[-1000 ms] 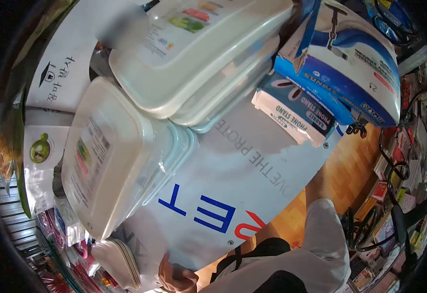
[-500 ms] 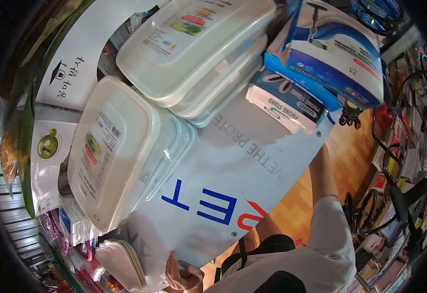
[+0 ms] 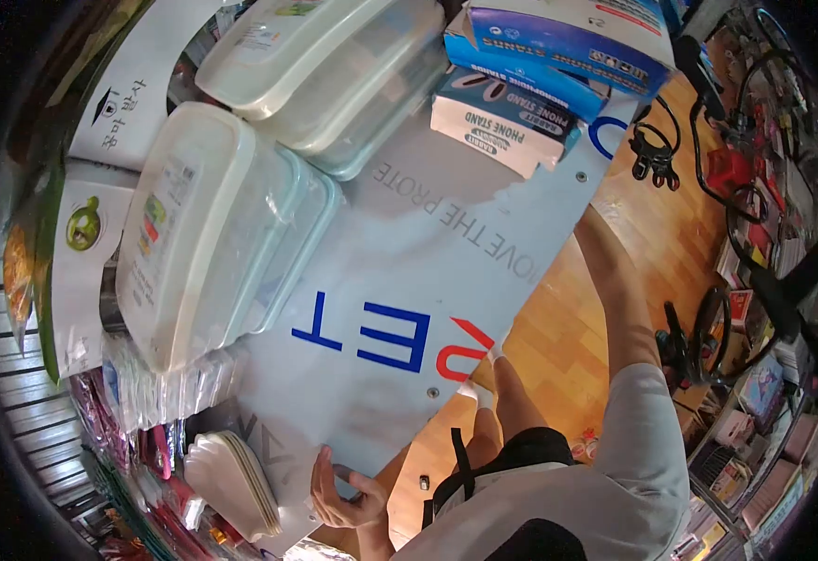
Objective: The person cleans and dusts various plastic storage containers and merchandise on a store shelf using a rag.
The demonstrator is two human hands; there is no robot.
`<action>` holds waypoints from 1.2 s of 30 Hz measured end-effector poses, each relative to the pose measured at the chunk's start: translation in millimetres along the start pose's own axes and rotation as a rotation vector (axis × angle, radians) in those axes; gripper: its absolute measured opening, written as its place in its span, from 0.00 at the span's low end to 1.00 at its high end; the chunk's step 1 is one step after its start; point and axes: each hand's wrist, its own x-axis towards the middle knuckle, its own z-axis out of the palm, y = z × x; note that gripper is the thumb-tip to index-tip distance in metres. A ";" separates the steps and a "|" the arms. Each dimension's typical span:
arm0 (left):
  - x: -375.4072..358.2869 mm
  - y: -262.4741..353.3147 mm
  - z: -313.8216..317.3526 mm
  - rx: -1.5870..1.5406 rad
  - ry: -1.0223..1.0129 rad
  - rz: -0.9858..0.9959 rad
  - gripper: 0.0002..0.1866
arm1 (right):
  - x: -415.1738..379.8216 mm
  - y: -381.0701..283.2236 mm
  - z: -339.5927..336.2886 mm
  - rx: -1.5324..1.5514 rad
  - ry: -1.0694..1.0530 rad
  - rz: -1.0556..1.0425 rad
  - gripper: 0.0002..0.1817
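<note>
My left hand (image 3: 348, 496) is at the lower edge of a white printed board (image 3: 371, 257), its thumb and fingers apart and nothing visible in them. To its left lies a stack of shallow cream-coloured trays (image 3: 231, 481). My right forearm (image 3: 610, 271) reaches up to the board's right edge, and the hand beyond it is hidden. On the board sit clear plastic food containers with a labelled lid (image 3: 180, 220), and another lidded set (image 3: 334, 79) above them. A phone stand box (image 3: 498, 122) rests on the board below a larger blue and white microphone stand box (image 3: 558, 42).
Wrapped clear packs (image 3: 170, 383) lie below the containers. White printed packaging (image 3: 86, 252) stands at the left. Shelves with boxed goods (image 3: 755, 402) and black stands with cables (image 3: 783, 280) line the right, beyond a wooden floor (image 3: 549, 374).
The view has shifted, so the board, containers and boxes appear higher and slightly left. My left hand shows more fully, with thumb and fingers wider apart. More of my right forearm is visible.
</note>
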 end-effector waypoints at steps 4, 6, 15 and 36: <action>3.2 0.3 -1.3 0.004 0.007 0.028 0.15 | -14.4 -17.9 -0.8 0.041 0.057 -0.035 0.45; 6.3 2.1 -4.0 -0.006 0.005 0.032 0.13 | -38.9 -37.4 -0.2 0.118 0.118 -0.082 0.46; 1.9 -1.3 -12.8 -0.393 -0.065 -0.024 0.17 | -337.6 -112.4 -115.8 0.800 -0.405 0.038 0.55; 18.0 -58.5 -50.6 -0.693 -0.254 -0.192 0.59 | -395.0 -297.6 -338.2 0.374 -0.070 -1.026 0.50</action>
